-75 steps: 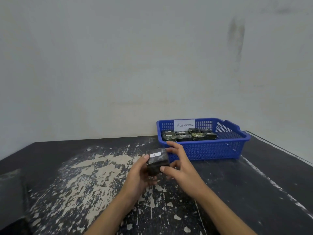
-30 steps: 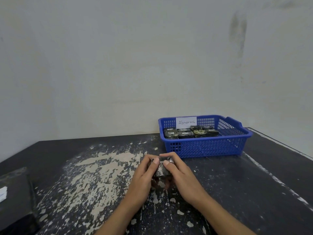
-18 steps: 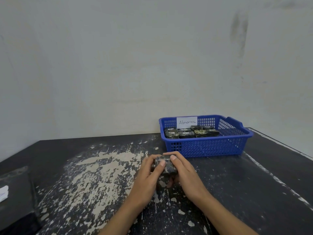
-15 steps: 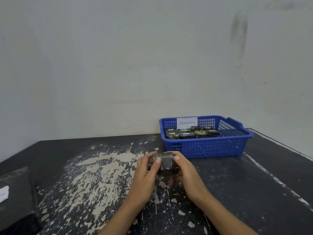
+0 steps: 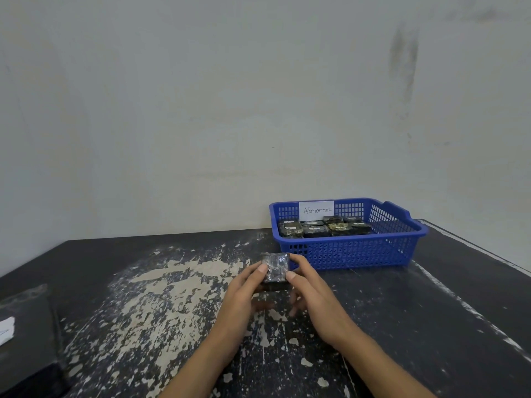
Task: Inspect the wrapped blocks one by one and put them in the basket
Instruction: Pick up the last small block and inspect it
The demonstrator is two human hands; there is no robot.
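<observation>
worn black tabletop [image 5: 431, 326], pale wall. left hand [image 5: 244, 294] and right hand [image 5: 313, 294] pinch small dark film-wrapped block [image 5: 274, 271] between them, raised for inspection, near blue plastic lattice basket [image 5: 359, 254] holding similar wrapped blocks [image 5: 316, 229].

Basket [image 5: 344, 251] blue, white label [image 5: 316, 210]; held block [image 5: 275, 268] black, glossy wrap; table [image 5: 431, 311] black, pale chipped patches.

We are logging a black table [image 5: 431, 326], paint flaking in pale patches. A dark box [image 5: 26, 326] is sitting at the table's left edge, carrying a white slip [image 5: 6, 330]. A smudged wall [image 5: 201, 110] is rising behind the table.
</observation>
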